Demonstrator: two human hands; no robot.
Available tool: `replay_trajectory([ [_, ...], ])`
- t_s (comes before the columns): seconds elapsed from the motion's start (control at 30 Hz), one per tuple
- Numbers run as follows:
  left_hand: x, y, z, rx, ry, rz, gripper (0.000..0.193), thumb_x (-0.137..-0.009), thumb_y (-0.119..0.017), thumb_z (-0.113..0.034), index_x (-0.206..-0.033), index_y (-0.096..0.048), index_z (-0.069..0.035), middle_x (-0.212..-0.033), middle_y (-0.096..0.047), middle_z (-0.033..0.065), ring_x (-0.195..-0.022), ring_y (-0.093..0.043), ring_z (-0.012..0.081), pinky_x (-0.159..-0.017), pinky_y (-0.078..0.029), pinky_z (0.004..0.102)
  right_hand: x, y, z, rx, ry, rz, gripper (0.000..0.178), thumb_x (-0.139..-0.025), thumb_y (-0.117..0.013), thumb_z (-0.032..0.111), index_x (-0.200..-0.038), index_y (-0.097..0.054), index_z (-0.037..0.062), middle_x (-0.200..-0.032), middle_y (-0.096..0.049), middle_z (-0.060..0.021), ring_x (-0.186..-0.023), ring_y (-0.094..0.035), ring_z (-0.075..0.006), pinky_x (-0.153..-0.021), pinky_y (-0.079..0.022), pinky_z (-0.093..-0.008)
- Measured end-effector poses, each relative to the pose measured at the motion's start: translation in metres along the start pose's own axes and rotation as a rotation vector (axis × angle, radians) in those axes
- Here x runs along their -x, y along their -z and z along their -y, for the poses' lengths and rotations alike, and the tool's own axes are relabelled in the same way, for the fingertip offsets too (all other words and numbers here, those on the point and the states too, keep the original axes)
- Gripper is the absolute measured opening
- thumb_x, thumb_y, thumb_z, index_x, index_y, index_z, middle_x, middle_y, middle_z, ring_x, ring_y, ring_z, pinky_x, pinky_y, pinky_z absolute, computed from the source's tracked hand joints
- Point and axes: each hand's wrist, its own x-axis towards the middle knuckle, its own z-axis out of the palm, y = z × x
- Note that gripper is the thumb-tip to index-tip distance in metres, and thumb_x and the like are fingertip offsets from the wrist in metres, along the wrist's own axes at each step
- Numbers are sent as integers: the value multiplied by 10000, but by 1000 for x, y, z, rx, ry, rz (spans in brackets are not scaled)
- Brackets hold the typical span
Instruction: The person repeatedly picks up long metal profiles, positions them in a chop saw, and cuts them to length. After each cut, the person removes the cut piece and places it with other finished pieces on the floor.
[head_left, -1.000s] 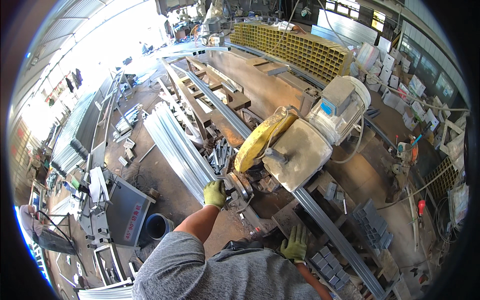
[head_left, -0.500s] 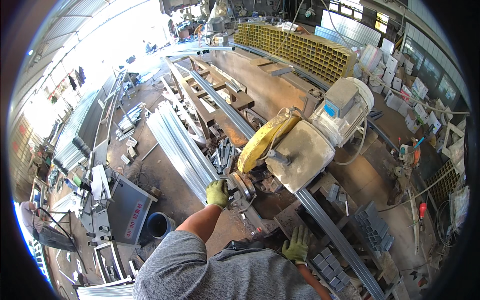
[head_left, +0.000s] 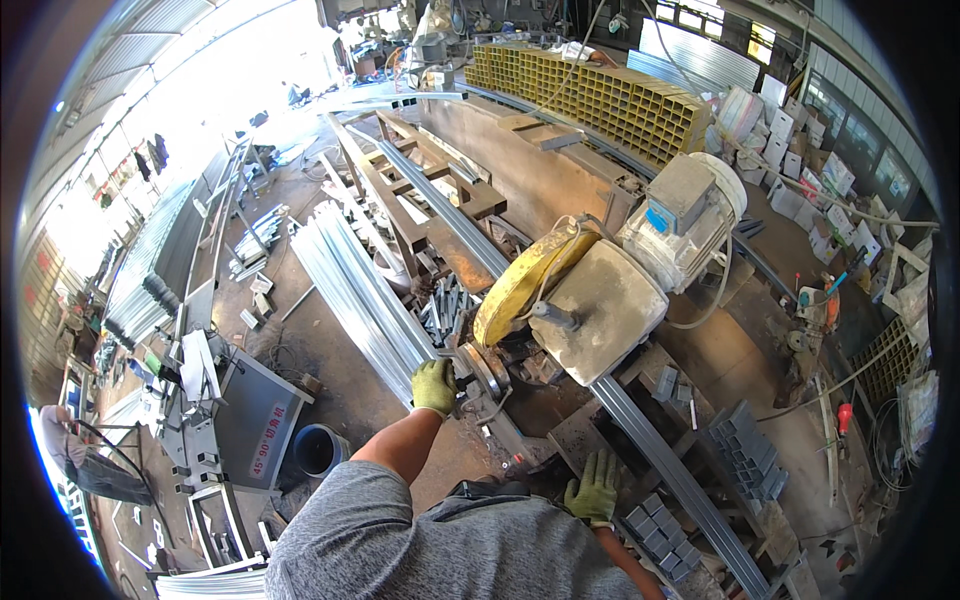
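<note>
My left hand, in a yellow-green work glove, is closed around the dark handle of a round handwheel on the front of a cut-off saw. The saw has a yellow blade guard, a dusty plate and a grey motor. Several long steel tubes run side by side beneath it, toward the lower right. Also gloved, my right hand rests with its fingers extended at the near edge of the metal bench, left of the tubes. It holds nothing. The blade is hidden by the guard.
Short cut tube pieces are stacked beside my right hand, with another stack beyond the tubes. Long shiny tubes lie left of the saw. A bucket stands near a grey machine. Another person bends at far left.
</note>
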Motion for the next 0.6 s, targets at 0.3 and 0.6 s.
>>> replay_trajectory([
  [0.3, 0, -2, 2, 3, 8, -1, 238, -1166, -722, -255, -1242, -856, -74, -1190, -863, 226, -1207, -778, 519, -1069, -602, 642, 0, -3, 0, -5, -19, 2, 897, -1010, -752, 389, -1761, -618, -82, -1909, -506, -346, -1737, -480, -633, -1449, -338, -782],
  [0.6, 3, -10, 10, 24, -3, -1, 217, -1163, -732, -267, -1207, -855, -95, -1163, -860, 199, -1194, -775, 507, -1060, -598, 641, 2, -2, 7, 9, -96, 127, 921, -1001, -760, 392, -1788, -601, -61, -1926, -499, -313, -1779, -445, -595, -1439, -356, -770],
])
